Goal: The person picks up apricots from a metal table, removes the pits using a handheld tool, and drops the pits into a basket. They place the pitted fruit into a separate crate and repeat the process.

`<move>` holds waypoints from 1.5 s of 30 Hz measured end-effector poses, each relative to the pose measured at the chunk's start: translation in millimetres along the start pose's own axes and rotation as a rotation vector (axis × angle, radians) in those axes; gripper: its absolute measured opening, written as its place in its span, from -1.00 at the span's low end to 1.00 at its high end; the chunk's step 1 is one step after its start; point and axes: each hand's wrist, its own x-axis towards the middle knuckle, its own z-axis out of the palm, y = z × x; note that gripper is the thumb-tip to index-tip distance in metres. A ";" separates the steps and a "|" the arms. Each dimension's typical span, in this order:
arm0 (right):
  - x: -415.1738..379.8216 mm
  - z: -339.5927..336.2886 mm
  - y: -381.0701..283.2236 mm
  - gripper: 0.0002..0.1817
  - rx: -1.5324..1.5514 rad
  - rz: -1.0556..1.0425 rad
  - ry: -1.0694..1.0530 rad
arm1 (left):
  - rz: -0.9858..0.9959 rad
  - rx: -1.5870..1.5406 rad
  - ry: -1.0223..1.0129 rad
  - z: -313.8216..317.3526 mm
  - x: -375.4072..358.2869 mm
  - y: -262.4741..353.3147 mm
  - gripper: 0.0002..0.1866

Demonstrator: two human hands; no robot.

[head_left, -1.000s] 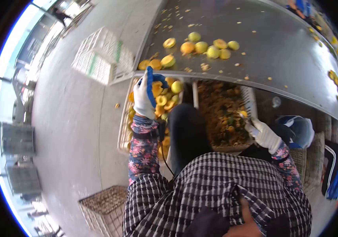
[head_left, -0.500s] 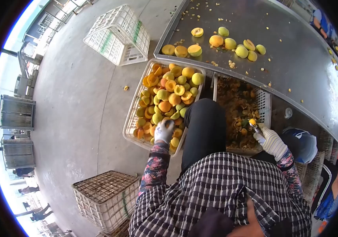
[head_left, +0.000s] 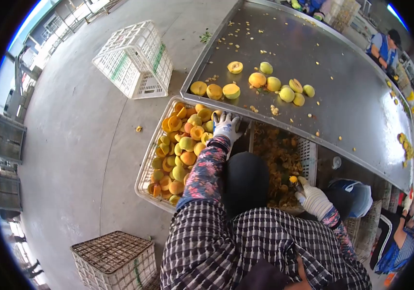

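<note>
My left hand [head_left: 226,127], in a white glove, reaches to the near edge of the metal table [head_left: 260,115]. Its fingers are spread, over the far right corner of a white crate [head_left: 144,176] filled with yellow-green and orange peach halves [head_left: 186,143]. Low on the right, my right hand [head_left: 315,199], in a pale striped glove, is closed around a small metal hand tool with a rounded yellow-orange tip [head_left: 293,179]; the hand covers most of the tool. That tip is over a second crate [head_left: 308,157], which holds brownish fruit scraps [head_left: 277,154].
Peaches and halves [head_left: 287,94] lie on the table among scattered pits. An empty white crate [head_left: 137,60] rests on its side on the floor, and a stacked crate [head_left: 112,256] stands lower left. A bucket [head_left: 359,198] is at my right; a co-worker [head_left: 385,50] is across the table.
My left hand has moved from the peach halves in the crate forward to the table edge, its fingers now spread. My right hand keeps the tool over the scraps. The view has shifted.
</note>
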 end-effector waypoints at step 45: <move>37.2 8.6 11.5 -0.33 -0.033 0.001 -0.084 | -0.790 -0.328 0.602 -47.1 5.4 -206.0 -0.47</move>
